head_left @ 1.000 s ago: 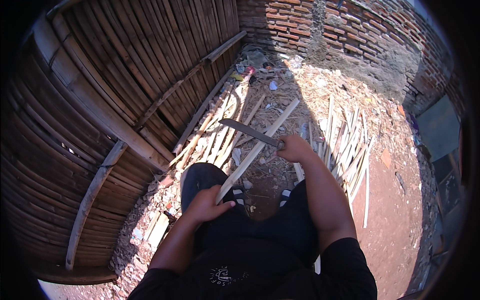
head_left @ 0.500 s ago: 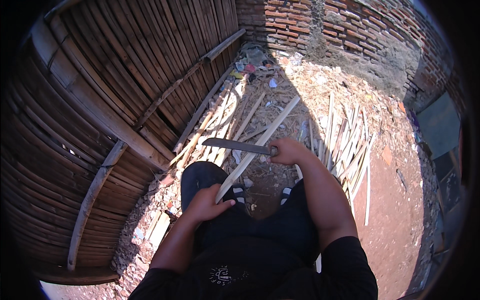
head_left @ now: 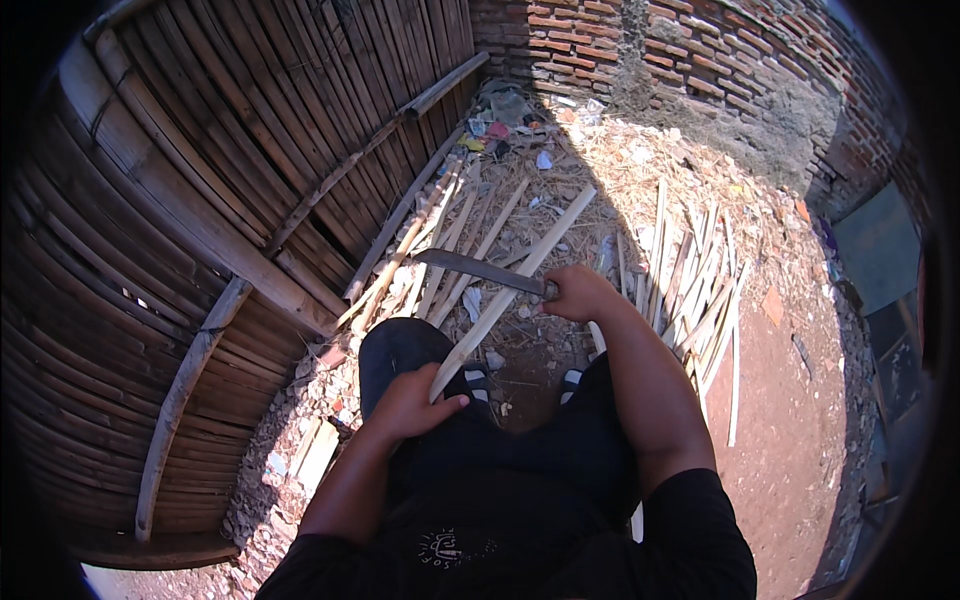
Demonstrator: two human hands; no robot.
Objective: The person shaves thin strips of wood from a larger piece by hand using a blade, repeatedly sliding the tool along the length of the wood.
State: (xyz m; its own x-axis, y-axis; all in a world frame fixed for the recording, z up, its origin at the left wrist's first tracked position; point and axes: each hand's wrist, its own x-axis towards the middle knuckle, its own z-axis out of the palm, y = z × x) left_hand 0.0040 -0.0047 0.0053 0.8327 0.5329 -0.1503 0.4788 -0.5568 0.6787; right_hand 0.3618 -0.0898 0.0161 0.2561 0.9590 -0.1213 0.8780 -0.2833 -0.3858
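1. Gripping the near end of a pale stick, our left hand rests on our left knee at about 7 o'clock from the frame's middle; its fingers are curled around the wood, thumb pressed against it.
2. We see the stick run from that hand up toward 1 o'clock, tilted, its far end lying out over the straw-littered ground.
3. Our right hand sits just right of centre, fingers wrapped tight and pressed together around the handle of a knife.
4. We hold the knife so its long dark blade points toward 9 o'clock and crosses the stick near its middle; whether the edge touches the wood we cannot tell.
5. We sit or squat with knees apart in dark trousers, and two sandalled feet show between them on the dirt.
6. More split slats lie fanned on the ground at 3 o'clock of the right hand, and another bundle lies at 10 o'clock of the blade, against the fence foot.
7. At 9 to 12 o'clock stands a slatted bamboo fence; at 1 o'clock a brick wall meets it, with scraps of litter in the corner.
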